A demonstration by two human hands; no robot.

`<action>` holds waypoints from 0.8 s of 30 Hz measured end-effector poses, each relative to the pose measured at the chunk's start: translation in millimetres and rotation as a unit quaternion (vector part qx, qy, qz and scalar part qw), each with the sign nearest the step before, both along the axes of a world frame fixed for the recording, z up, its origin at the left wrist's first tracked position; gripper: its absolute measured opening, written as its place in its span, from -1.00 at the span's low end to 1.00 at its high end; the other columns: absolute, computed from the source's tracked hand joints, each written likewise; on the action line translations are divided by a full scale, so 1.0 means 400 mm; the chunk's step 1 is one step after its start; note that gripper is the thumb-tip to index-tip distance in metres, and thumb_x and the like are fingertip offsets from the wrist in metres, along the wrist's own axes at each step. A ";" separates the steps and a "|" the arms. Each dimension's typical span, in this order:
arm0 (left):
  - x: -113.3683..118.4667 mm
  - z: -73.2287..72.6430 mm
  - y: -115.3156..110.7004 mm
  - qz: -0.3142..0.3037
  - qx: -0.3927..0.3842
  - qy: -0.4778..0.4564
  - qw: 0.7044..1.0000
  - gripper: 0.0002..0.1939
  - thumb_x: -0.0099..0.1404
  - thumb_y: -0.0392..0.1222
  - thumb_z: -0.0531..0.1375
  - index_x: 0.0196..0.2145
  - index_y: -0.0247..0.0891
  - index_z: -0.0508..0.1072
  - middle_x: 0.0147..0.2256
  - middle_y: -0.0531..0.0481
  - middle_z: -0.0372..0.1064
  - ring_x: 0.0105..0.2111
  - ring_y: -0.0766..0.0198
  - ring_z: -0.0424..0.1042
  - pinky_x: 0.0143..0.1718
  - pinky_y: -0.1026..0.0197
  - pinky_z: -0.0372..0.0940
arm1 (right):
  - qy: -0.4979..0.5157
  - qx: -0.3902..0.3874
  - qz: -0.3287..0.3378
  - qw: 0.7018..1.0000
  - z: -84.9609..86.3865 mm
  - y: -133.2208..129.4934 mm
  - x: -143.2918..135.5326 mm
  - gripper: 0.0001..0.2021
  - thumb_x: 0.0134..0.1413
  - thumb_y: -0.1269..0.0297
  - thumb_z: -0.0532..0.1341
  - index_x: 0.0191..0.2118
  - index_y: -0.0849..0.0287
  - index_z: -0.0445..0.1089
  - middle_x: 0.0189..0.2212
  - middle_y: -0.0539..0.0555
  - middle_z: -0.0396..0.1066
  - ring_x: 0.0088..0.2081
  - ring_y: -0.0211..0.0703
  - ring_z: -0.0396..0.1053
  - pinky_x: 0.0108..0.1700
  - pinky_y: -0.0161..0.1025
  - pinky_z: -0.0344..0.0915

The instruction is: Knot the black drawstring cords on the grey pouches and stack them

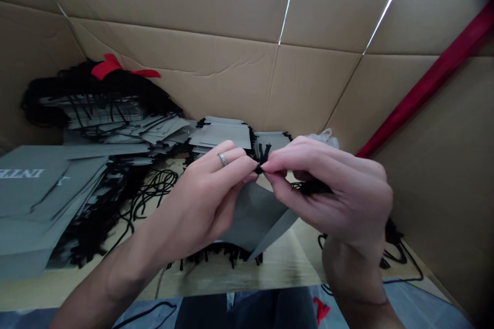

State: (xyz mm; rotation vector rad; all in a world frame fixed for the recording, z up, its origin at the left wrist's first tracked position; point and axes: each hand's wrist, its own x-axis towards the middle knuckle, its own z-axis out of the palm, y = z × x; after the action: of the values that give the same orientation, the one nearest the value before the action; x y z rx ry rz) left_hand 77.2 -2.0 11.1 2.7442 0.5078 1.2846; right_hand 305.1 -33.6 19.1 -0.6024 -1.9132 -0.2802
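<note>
My left hand, with a ring on one finger, pinches a short black cord between thumb and fingertips. From the other side, my right hand pinches the same cord. Its two loose ends stick up between my fingertips, and what looks like a knot sits just below them. Under my hands is a grey paper bag, with one side standing away from the rest. Part of the bag is hidden behind my left hand.
Stacked grey bags with white lettering lie at left; behind them is a heap of bags with black cords and red ribbon. Loose black cords lie beside. Cardboard walls enclose the wooden table; a red strap slants at right.
</note>
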 end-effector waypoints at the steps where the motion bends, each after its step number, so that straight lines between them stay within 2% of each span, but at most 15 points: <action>1: -0.002 0.001 -0.001 -0.009 -0.012 -0.003 1.000 -0.73 0.62 -0.55 0.06 -0.15 -0.25 0.42 -0.28 0.02 0.32 -0.24 0.24 0.29 -0.23 0.16 0.28 | 0.009 -0.001 0.005 1.000 0.000 0.002 0.000 -0.78 0.38 0.58 0.39 -0.09 0.07 0.60 -0.27 -0.06 0.68 -0.28 -0.25 0.59 -0.16 -0.24 0.62; 5: -0.002 -0.001 -0.002 -0.012 -0.021 -0.031 0.999 -0.79 0.66 -0.46 0.15 -0.16 -0.26 0.49 -0.28 0.02 0.39 -0.26 0.26 0.35 -0.23 0.15 0.32 | 0.052 -0.057 0.032 0.997 -0.004 0.008 -0.004 -0.78 0.30 0.60 0.41 -0.15 0.07 0.60 -0.29 -0.06 0.65 -0.32 -0.29 0.54 -0.26 -0.27 0.56; 7: 0.000 -0.006 0.001 0.001 -0.007 -0.066 0.998 -0.91 0.66 -0.36 0.24 -0.05 -0.26 0.55 -0.21 0.00 0.52 -0.22 0.28 0.47 -0.18 0.17 0.40 | 0.071 -0.092 0.038 0.992 -0.005 0.009 -0.005 -0.77 0.25 0.60 0.42 -0.17 0.07 0.60 -0.30 -0.09 0.62 -0.35 -0.32 0.50 -0.31 -0.30 0.52; 9: 0.001 -0.010 0.005 0.007 0.008 -0.105 0.994 -0.87 0.64 -0.32 0.32 0.09 -0.25 0.58 -0.11 0.00 0.61 -0.15 0.32 0.58 -0.10 0.24 0.47 | 0.082 -0.111 0.035 0.990 -0.005 0.008 -0.003 -0.76 0.22 0.59 0.43 -0.17 0.05 0.62 -0.31 -0.12 0.62 -0.37 -0.35 0.48 -0.33 -0.32 0.49; 12: -0.003 -0.013 0.011 -0.001 0.029 -0.114 0.993 -0.81 0.59 -0.38 0.37 0.09 -0.24 0.60 -0.08 0.03 0.67 -0.12 0.38 0.66 -0.01 0.34 0.53 | 0.081 -0.134 0.034 0.987 -0.002 0.005 0.001 -0.76 0.20 0.59 0.44 -0.17 0.05 0.63 -0.33 -0.16 0.62 -0.40 -0.40 0.45 -0.32 -0.36 0.48; 15: -0.007 -0.013 0.014 -0.015 0.069 -0.118 0.990 -0.78 0.56 -0.49 0.35 0.03 -0.23 0.62 -0.12 0.03 0.68 -0.12 0.36 0.69 0.02 0.32 0.57 | 0.076 -0.159 0.038 0.984 0.002 0.000 0.004 -0.77 0.21 0.58 0.45 -0.18 0.05 0.64 -0.36 -0.17 0.61 -0.42 -0.41 0.43 -0.35 -0.37 0.47; 20: -0.007 -0.018 0.018 -0.035 0.127 -0.125 0.983 -0.77 0.53 -0.58 0.33 -0.02 -0.31 0.61 -0.15 -0.04 0.66 -0.17 0.34 0.68 -0.09 0.33 0.58 | 0.068 -0.177 0.042 0.981 0.009 -0.007 0.003 -0.76 0.19 0.60 0.45 -0.19 0.06 0.64 -0.37 -0.17 0.60 -0.42 -0.41 0.42 -0.37 -0.38 0.44; 24: -0.005 -0.029 0.028 -0.008 0.153 -0.099 0.983 -0.76 0.55 -0.59 0.25 0.00 -0.35 0.61 -0.17 -0.06 0.61 -0.17 0.31 0.63 -0.11 0.28 0.55 | 0.055 -0.170 0.031 0.983 0.007 -0.006 -0.003 -0.75 0.19 0.60 0.44 -0.20 0.05 0.61 -0.37 -0.17 0.58 -0.41 -0.40 0.43 -0.33 -0.37 0.46</action>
State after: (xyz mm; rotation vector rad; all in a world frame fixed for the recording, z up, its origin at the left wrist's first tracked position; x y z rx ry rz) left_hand 75.2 9.1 -0.6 2.7977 0.2904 1.7410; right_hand 303.7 -36.1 21.9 -0.7657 -1.8820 0.1225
